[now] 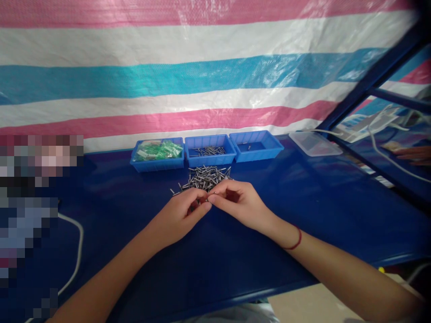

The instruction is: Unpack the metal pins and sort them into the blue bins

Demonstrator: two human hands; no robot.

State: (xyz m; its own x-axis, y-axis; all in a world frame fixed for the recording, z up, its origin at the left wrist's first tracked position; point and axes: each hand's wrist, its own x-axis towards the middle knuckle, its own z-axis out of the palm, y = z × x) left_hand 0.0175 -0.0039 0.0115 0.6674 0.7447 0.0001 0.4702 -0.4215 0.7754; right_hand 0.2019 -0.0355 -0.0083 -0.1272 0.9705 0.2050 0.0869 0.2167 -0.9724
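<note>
My left hand (184, 210) and my right hand (241, 202) meet at the fingertips over the blue table (188, 278). Both are closed in a pinch, and a small metal piece (214, 193) shows between them, too small to name surely. Right behind my fingers lies a loose pile of thin metal pins (206, 177), partly hidden by my hands. Beyond it stand three blue bins in a row. The left bin (158, 167) holds green and clear plastic packets, the middle bin (212, 159) some more pins, and the right bin (261, 154) one or two small pieces.
A clear plastic lid (315, 144) lies right of the bins. Striped sheeting (188, 80) hangs behind the table. A dark blue metal frame (367, 85) rises at the right, with another person's hand (415, 154) beyond it. A white cable (80, 242) curves at the left beside a blurred-out area.
</note>
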